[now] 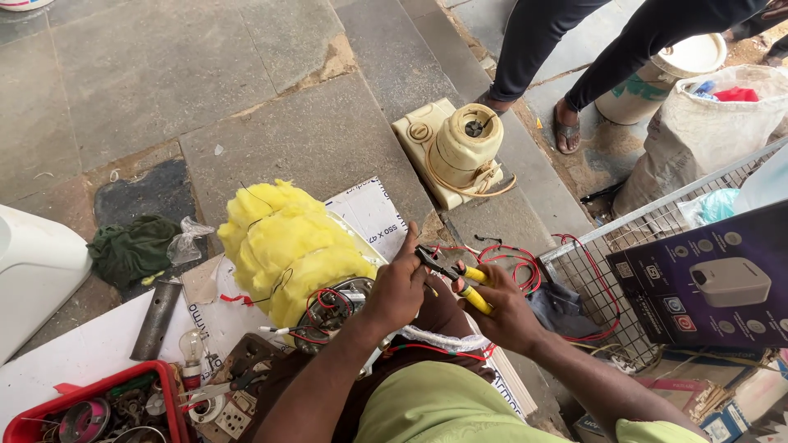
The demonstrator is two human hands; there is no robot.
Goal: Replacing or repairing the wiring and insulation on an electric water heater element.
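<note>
2 bare hands meet over the person's lap. The right hand (507, 316) is clamped around the yellow handles of a pair of pliers (456, 279), whose dark nose points toward the left hand (400, 283). That hand's fingers are pinched together at the plier tips; whatever they hold is too small to tell. Just left of the hands lies a round appliance wrapped in yellow padding (283, 246), with red wires (513, 262) trailing beside a wire cage (607, 271). A cream blender base (455, 152) sits beyond on the paving, and a red tray (90, 410) of parts lies lower left.
</note>
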